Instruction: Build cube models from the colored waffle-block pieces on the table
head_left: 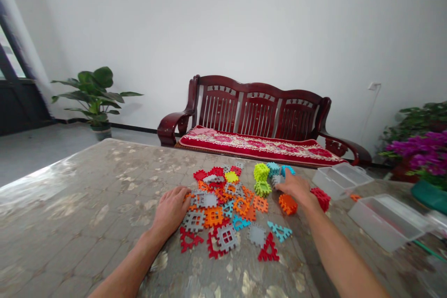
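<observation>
A grey stack lies on the table at the thumb tip of the right hand, thumb and forefinger parted; whether they pinch it, I cannot tell. Green stacks stand just left. The left hand rests beside loose pieces, fingers together, any grip unclear

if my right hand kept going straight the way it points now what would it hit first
Most likely the grey stack of notched plastic pieces, just ahead of the right hand; whether they already touch is hard to tell.
</observation>
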`<state>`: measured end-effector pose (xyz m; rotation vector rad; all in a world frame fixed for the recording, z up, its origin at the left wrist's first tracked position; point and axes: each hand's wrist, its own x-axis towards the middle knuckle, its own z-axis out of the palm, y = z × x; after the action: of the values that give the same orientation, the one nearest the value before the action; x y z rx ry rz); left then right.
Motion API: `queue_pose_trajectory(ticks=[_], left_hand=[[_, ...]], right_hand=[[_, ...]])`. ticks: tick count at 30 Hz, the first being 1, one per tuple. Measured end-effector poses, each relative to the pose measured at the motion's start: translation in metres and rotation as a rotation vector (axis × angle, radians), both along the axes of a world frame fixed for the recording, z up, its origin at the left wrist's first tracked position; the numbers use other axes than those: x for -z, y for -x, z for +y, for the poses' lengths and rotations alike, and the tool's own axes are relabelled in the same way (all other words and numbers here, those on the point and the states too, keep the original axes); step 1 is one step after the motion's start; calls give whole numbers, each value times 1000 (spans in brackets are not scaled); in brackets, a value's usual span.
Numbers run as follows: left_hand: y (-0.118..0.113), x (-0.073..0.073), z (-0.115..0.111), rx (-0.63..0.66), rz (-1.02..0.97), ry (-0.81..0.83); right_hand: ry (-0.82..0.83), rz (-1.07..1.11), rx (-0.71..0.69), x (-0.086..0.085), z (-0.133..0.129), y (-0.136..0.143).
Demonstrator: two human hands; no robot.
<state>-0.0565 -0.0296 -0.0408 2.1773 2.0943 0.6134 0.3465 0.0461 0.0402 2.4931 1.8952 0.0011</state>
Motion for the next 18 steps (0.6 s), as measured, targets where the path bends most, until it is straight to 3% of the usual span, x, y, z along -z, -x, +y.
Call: queue_pose_trajectory(ticks=[4,7,9,13,18], left_hand=[[0,1,0,-4,1,-9],[0,1,0,-6,1,-14],[0,0,0,-2,3,-14],[-1,-2,-1,4,12,-5],[-1,-3,-1,-2,24,2]], right_hand=[[-144,183,-232,-5,-9,18],[-90,407,-497,7,-19,55],[-104,426,-623,16,-26,83],[-115,334,-631,22,-38,125],[-103,237,-568,19,-39,140]])
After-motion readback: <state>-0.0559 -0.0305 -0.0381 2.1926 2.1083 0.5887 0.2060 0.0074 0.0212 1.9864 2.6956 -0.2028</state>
